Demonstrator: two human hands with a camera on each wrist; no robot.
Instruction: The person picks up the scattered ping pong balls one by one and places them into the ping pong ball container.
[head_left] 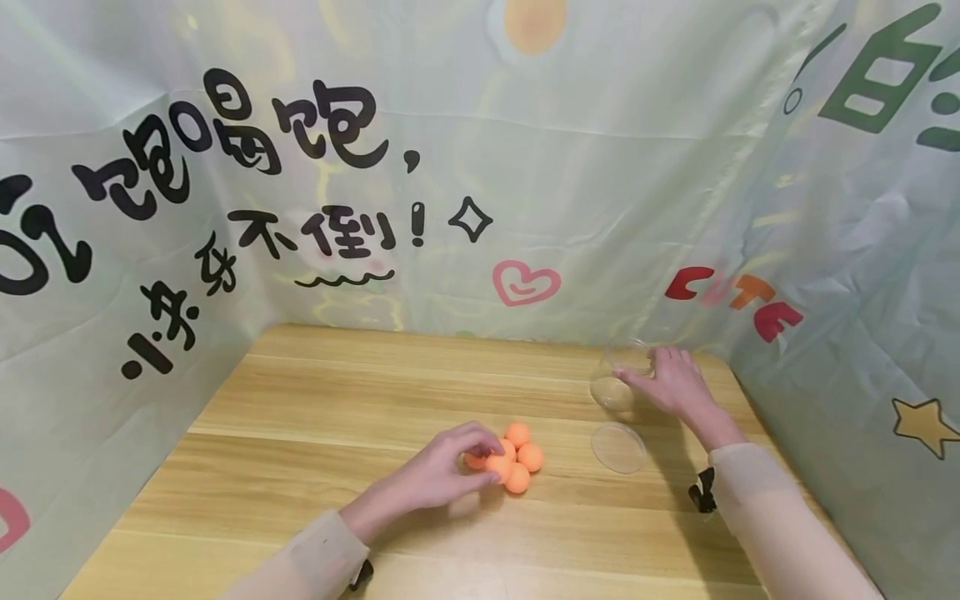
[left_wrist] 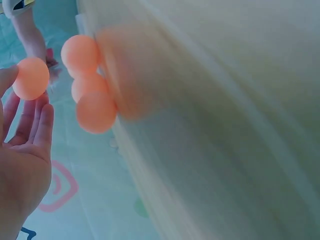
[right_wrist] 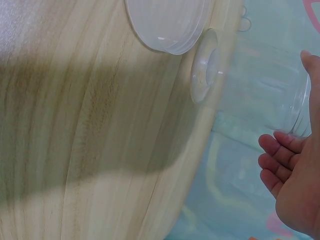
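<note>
Between the thumb and fingertips of my left hand (head_left: 442, 467) is an orange ping-pong ball (left_wrist: 31, 78), pinched above the wooden table. Several other orange ping-pong balls (head_left: 531, 457) lie clustered just beyond it, partly hidden by the hand in the head view. Farther back on the right, my right hand (head_left: 671, 383) grips a clear plastic jar (right_wrist: 255, 90) near its rim, thumb on one side and curled fingers (right_wrist: 280, 162) on the other. The jar stands upright on the table. A round clear lid (head_left: 618, 447) lies flat in front of it.
The wooden table (head_left: 315, 425) ends at hanging printed cloth (head_left: 450, 142) behind and on both sides. The right cloth wall (head_left: 847, 400) runs close along the right forearm. A dark strap piece (head_left: 702, 492) shows at the right cuff.
</note>
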